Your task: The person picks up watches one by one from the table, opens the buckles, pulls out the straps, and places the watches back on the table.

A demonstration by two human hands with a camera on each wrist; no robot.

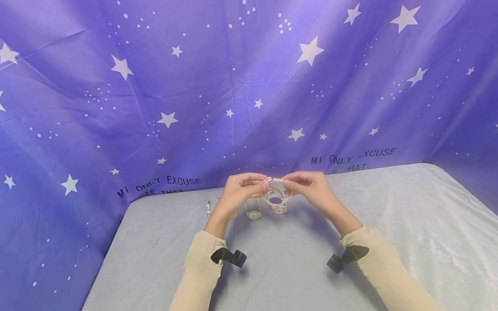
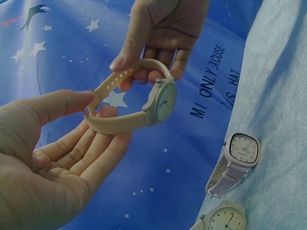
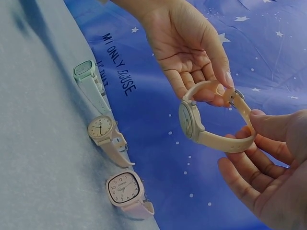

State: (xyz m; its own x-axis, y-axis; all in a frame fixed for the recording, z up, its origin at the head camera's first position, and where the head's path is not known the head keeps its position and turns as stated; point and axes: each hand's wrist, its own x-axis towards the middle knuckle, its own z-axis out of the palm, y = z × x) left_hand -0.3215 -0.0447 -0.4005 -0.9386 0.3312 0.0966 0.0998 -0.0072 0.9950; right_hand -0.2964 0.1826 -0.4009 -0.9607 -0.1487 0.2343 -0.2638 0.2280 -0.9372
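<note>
A cream wristwatch (image 2: 120,123) with a round dial is held up above the table, its strap bent into a loop. My left hand (image 1: 236,195) pinches the strap at the metal buckle (image 3: 235,97) between thumb and fingers. Opposite it, my right hand (image 1: 314,189) pinches the strap's holed part with its thumb (image 3: 268,122) and fingers. The dial (image 2: 165,102) hangs on the side away from the left thumb, facing outward. Below the hands, a square pink watch (image 3: 125,188) and a round cream watch (image 3: 101,127) stand on the table.
A pale green watch (image 3: 84,69) stands further left in the row. Grey cloth covers the table (image 1: 283,278), whose back edge meets a purple star-printed curtain (image 1: 209,81). Black straps with cameras sit on both wrists (image 1: 239,258).
</note>
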